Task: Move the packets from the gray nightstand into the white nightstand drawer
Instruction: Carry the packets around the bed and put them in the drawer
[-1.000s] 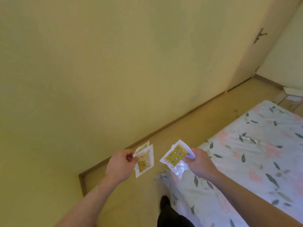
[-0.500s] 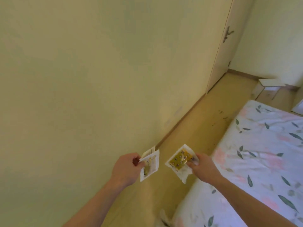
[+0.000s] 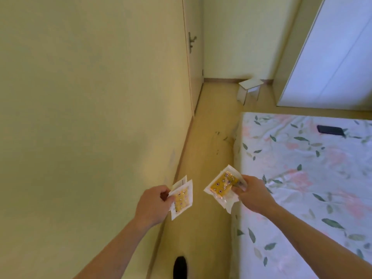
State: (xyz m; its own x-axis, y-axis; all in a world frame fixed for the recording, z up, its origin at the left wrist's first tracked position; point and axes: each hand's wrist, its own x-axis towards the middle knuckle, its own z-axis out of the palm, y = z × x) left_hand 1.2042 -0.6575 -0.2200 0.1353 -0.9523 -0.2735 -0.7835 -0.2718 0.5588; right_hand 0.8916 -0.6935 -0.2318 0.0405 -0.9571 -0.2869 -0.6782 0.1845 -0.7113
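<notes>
My left hand (image 3: pixel 153 204) pinches white packets with yellow printed centres (image 3: pixel 182 198), one packet tucked behind another. A similar yellow-and-white packet (image 3: pixel 222 185) is gripped by my right hand (image 3: pixel 253 195), with crinkled clear wrapping hanging below it. Both hands are held out in front of me, over the wooden floor between the wall and the bed. Neither nightstand is in view.
A yellow wall runs along the left, with a door and handle (image 3: pixel 192 42) further on. A bed with a floral sheet (image 3: pixel 302 178) fills the right; a dark phone (image 3: pixel 330 130) lies on it. A small white stool (image 3: pixel 249 90) stands at the far end, beside a white wardrobe (image 3: pixel 332 57).
The view has swung right along the wall, bringing the door, stool and wardrobe into sight. Both hands keep the same hold on their packets.
</notes>
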